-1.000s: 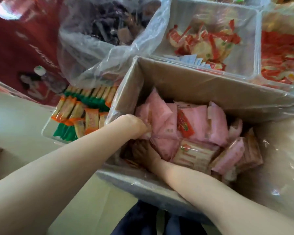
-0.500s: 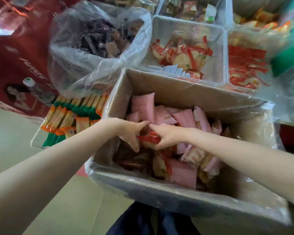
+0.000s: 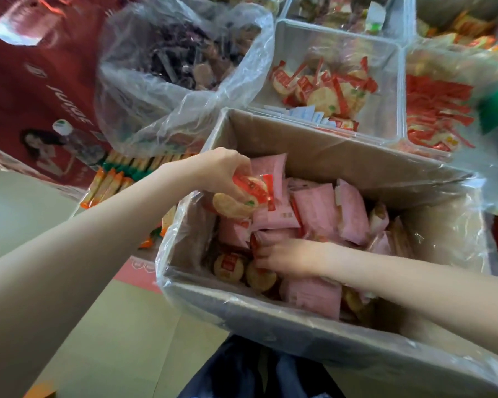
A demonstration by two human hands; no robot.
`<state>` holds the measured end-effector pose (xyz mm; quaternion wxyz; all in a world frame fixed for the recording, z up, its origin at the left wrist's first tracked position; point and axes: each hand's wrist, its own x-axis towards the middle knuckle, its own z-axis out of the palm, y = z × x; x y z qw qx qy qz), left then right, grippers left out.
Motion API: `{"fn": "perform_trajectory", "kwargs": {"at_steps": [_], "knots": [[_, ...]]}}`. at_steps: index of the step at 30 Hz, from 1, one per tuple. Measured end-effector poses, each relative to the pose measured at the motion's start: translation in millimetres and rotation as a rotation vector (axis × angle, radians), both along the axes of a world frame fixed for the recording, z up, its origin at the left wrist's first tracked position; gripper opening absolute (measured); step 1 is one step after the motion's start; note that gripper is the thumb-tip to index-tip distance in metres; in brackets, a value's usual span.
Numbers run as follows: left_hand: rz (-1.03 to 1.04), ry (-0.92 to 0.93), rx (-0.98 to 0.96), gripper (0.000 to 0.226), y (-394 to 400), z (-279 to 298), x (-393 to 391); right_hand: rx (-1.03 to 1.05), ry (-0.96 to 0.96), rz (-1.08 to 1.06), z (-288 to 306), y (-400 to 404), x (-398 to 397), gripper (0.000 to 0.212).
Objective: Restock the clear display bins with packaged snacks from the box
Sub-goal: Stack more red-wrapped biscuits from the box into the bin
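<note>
A plastic-lined cardboard box (image 3: 314, 145) holds pink snack packets (image 3: 316, 209) and red-wrapped round crackers (image 3: 229, 264). My left hand (image 3: 223, 168) is raised at the box's left corner and grips a couple of red-wrapped cracker packets (image 3: 243, 196). My right hand (image 3: 282, 255) is down inside the box, fingers curled on a red-edged packet (image 3: 255, 244) among the pile. Beyond the box stands a clear bin (image 3: 385, 53) with red cracker packets (image 3: 325, 90) in it.
A clear plastic bag (image 3: 144, 90) of dark snacks stands at the back left. A low bin of orange-and-green sticks (image 3: 112, 179) lies left of the box. Another clear bin (image 3: 437, 113) of red packets sits at the right. A red poster (image 3: 26, 96) covers the left.
My left hand has lifted out of the pile with cracker packets in its grip. My right hand has sunk lower into the box onto another packet.
</note>
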<state>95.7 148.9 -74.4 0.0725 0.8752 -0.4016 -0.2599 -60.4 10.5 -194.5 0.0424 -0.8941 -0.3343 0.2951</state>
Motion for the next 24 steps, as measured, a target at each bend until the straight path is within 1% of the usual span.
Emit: {"fn": "perform_trajectory", "kwargs": {"at_steps": [1,2,3,4,5,6,8,9,11,13,14,17,18,19,21,23,24], "knots": [[-0.001,-0.048,-0.011,0.053,0.6,-1.0,0.5,-0.046,-0.059,0.144,-21.8,8.8,-1.6,0.036],[-0.008,-0.105,-0.011,0.053,0.4,-2.5,-0.1,-0.125,-0.091,0.222,-37.1,18.9,-4.1,0.035],[-0.015,-0.162,-0.005,0.054,-0.2,-4.8,-1.2,-0.200,-0.160,0.189,-47.1,31.4,-4.4,0.037],[-0.019,-0.204,0.002,0.054,-0.9,-8.2,-2.3,-0.310,-0.176,0.197,-54.7,44.4,-0.9,0.043],[-0.022,-0.236,0.009,0.054,-1.3,-11.4,-3.2,-0.411,-0.214,0.290,-64.9,53.6,1.3,0.048],[-0.024,-0.262,0.015,0.055,-1.4,-13.9,-3.3,-0.471,-0.214,0.336,-72.4,61.6,1.8,0.050],[-0.025,-0.294,0.016,0.055,-0.7,-16.2,-2.8,-0.415,-0.255,0.286,-66.4,68.1,8.4,0.052],[-0.022,-0.298,0.012,0.055,-0.5,-16.1,-2.8,-0.364,-0.309,0.251,-65.3,68.2,14.2,0.051],[-0.024,-0.293,0.004,0.055,-0.7,-15.3,-3.7,-0.269,-0.374,0.279,-77.9,61.7,17.8,0.042],[-0.020,-0.268,0.004,0.055,-0.3,-13.8,-6.5,-0.268,-0.410,0.316,-82.1,52.8,12.2,0.033],[-0.020,-0.259,0.007,0.056,-0.9,-12.3,-7.3,-0.288,-0.387,0.321,-71.5,46.5,8.9,0.026],[-0.007,-0.224,0.022,0.057,-5.8,-7.6,-11.6,-0.261,-0.388,0.384,-33.7,20.5,-6.0,0.005],[0.010,-0.200,0.019,0.057,-8.9,-6.7,-13.1,-0.289,-0.305,0.414,-16.8,13.0,-9.4,0.009],[0.026,-0.175,0.013,0.057,-13.5,-4.5,-15.3,-0.313,-0.214,0.409,-0.9,6.7,-11.6,0.019],[0.039,-0.148,-0.006,0.058,-25.8,1.6,-19.9,-0.268,-0.110,0.242,33.0,-4.4,-11.8,0.032],[0.056,-0.137,-0.059,0.057,-39.6,10.4,-24.3,-0.140,-0.038,-0.028,76.1,-18.5,-10.9,0.037],[0.071,-0.129,-0.098,0.056,-47.1,13.3,-24.4,-0.053,-0.008,-0.187,94.1,-30.3,-10.9,0.036]]}}
